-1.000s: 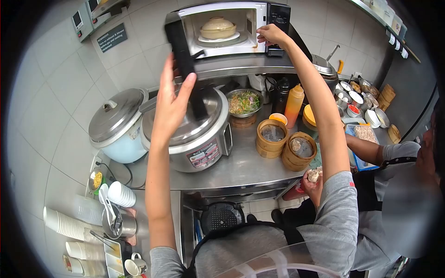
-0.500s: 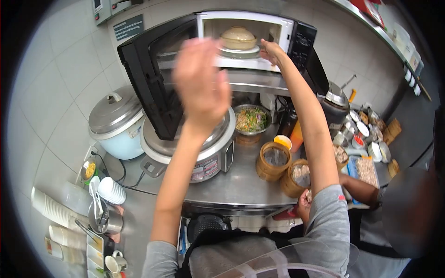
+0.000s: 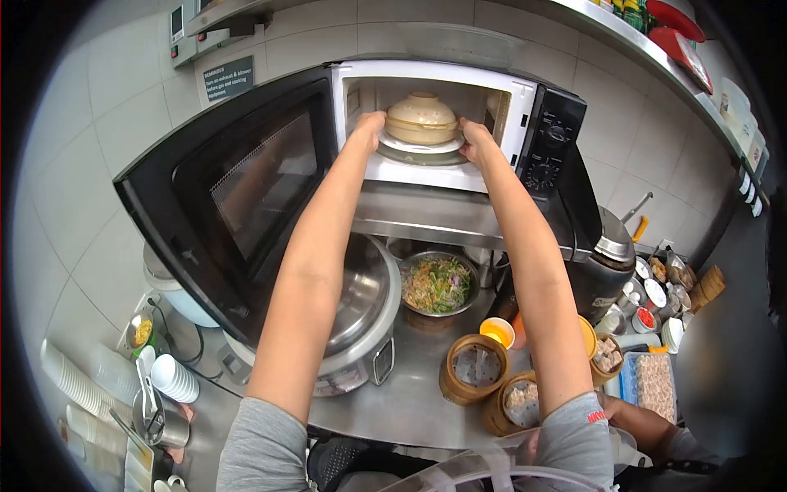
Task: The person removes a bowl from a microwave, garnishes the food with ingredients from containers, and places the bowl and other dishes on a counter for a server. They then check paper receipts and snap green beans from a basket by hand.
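Both palms clamp the tan lidded clay pot (image 3: 422, 117), between them on a white plate (image 3: 422, 148) inside the open white microwave (image 3: 557, 135); the left hand (image 3: 369, 128) has quit the black door (image 3: 238, 189), joining the right hand (image 3: 474, 141).

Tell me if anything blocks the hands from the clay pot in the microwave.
Nothing visible does. The microwave door stands swung wide to the left, and the left hand and right hand are at either side of the clay pot on its plate. Whether they grip it cannot be told.
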A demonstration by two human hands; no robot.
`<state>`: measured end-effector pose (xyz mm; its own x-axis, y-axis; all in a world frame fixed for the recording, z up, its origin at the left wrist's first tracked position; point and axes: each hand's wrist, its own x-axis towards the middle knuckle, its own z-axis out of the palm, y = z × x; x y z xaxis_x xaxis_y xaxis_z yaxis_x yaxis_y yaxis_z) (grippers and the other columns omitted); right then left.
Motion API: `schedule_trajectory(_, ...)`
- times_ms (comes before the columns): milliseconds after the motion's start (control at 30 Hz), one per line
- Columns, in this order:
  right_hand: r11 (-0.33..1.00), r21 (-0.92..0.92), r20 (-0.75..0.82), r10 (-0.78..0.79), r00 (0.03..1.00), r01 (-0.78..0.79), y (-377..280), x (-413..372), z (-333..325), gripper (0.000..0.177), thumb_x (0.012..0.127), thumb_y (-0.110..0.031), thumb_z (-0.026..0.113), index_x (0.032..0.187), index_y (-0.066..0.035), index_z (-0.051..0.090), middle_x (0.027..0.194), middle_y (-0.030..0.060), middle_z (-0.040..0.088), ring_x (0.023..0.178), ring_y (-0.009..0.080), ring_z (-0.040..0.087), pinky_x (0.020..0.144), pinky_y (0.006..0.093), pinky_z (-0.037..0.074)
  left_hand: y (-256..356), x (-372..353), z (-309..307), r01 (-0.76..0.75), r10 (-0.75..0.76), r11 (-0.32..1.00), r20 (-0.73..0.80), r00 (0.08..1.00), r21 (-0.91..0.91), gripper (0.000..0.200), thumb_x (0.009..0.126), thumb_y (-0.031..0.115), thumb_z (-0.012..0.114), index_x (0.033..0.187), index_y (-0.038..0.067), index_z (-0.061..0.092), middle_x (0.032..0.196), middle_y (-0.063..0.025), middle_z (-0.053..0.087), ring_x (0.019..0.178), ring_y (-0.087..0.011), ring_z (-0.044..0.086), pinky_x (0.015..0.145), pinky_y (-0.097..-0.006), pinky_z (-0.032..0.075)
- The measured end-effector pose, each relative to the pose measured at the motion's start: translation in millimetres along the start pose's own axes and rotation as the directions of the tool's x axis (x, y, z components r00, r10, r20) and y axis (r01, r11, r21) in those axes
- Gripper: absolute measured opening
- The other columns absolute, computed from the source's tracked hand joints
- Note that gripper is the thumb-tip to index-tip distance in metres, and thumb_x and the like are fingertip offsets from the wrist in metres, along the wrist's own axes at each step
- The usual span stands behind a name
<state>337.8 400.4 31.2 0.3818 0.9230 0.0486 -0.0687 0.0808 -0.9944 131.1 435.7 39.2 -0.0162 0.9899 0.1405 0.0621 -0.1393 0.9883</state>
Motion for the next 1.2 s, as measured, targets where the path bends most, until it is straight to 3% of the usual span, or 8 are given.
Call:
schedule_trajectory(100,0.995,0.096,0.108,0.005,0.994,-0.015,7.3,24.3,-0.8,0.036,0.091,-0.026,0.042,0.119,-0.003,0.041,0.121,0.0144,0.042,0.097,0.0238,0.050,0.078,0.0384,0.045,-21.4,44.2,2.9,0.070,-0.038,0.940,0.099,0.994,-0.334,0.042,0.092,0.021,0.037,0.128,0.000,0.032,0.133,-0.0175,0.032,0.113,-0.0317,0.044,0.084,-0.0506,0.045)
schedule_trajectory(567,0.974,0.210,0.093,0.068,0.993,-0.086,-15.9,1.3,3.1,0.046,0.087,-0.011,0.044,0.128,0.004,0.027,0.138,0.0145,0.020,0.127,0.0325,0.019,0.100,0.0547,0.016,-8.6,36.4,3.7,0.191,-0.183,0.866,0.064,0.981,-0.462,0.050,0.085,0.012,0.048,0.130,0.000,0.027,0.138,-0.0182,0.021,0.118,-0.0344,0.037,0.088,-0.0553,0.038)
schedule_trajectory(667,0.963,0.254,0.123,0.054,0.991,-0.084,-19.6,-17.1,2.6,0.045,0.084,-0.006,0.045,0.125,0.007,0.032,0.137,0.0186,0.026,0.123,0.0297,0.030,0.096,0.0433,0.031,14.2,-20.2,9.9,0.114,-0.228,0.878,-0.195,0.954,-0.465,0.035,0.078,0.000,0.046,0.112,-0.008,0.046,0.117,-0.0189,0.048,0.103,-0.0274,0.050,0.085,-0.0390,0.042)
schedule_trajectory(767,0.965,0.229,0.115,0.105,0.988,-0.130,-22.8,-26.9,-1.6,0.045,0.084,-0.007,0.047,0.124,0.007,0.033,0.138,0.0176,0.024,0.121,0.0319,0.032,0.094,0.0488,0.033,-13.7,20.4,1.9,0.152,-0.270,0.806,-0.126,0.955,-0.572,0.033,0.078,0.000,0.046,0.110,-0.009,0.048,0.117,-0.0201,0.048,0.104,-0.0255,0.050,0.084,-0.0356,0.042)
schedule_trajectory(800,0.928,0.331,0.233,0.095,0.968,-0.171,-22.0,-29.4,-6.7,0.047,0.084,-0.007,0.048,0.125,0.007,0.031,0.138,0.0178,0.023,0.122,0.0324,0.030,0.094,0.0509,0.032,-10.4,0.9,4.3,0.049,-0.196,0.829,-0.208,0.958,-0.557,0.032,0.078,-0.001,0.044,0.109,-0.010,0.048,0.114,-0.0209,0.049,0.100,-0.0266,0.052,0.081,-0.0364,0.045)
schedule_trajectory(900,0.959,0.254,0.090,0.110,0.990,-0.130,-41.9,-99.1,-11.9,0.049,0.082,-0.005,0.050,0.125,0.007,0.031,0.138,0.0221,0.019,0.124,0.0348,0.026,0.096,0.0529,0.029,-13.7,-29.7,-6.9,0.120,-0.120,0.716,0.048,0.992,-0.688,0.043,0.087,0.012,0.045,0.126,0.000,0.033,0.134,-0.0154,0.031,0.115,-0.0290,0.042,0.091,-0.0537,0.037)
schedule_trajectory(967,0.949,0.287,0.197,0.073,0.978,-0.129,-33.0,-93.8,-24.6,0.053,0.081,-0.005,0.050,0.127,0.007,0.025,0.138,0.0271,0.007,0.125,0.0409,0.020,0.096,0.0547,0.027,4.5,-90.7,-9.2,0.136,-0.166,0.717,0.022,0.986,-0.683,0.039,0.086,0.011,0.046,0.123,0.000,0.038,0.132,-0.0165,0.035,0.116,-0.0269,0.042,0.094,-0.0471,0.037)
schedule_trajectory(1200,0.955,0.274,0.285,0.032,0.958,-0.114,-22.3,-206.1,-70.2,0.048,0.084,-0.005,0.047,0.124,0.005,0.022,0.124,0.0295,0.027,0.109,0.0397,0.043,0.088,0.0548,0.040,14.5,-240.1,-22.8,0.179,-0.175,0.649,0.084,0.981,-0.740,0.034,0.084,0.007,0.047,0.117,-0.001,0.043,0.122,-0.0164,0.047,0.110,-0.0268,0.047,0.095,-0.0434,0.035)
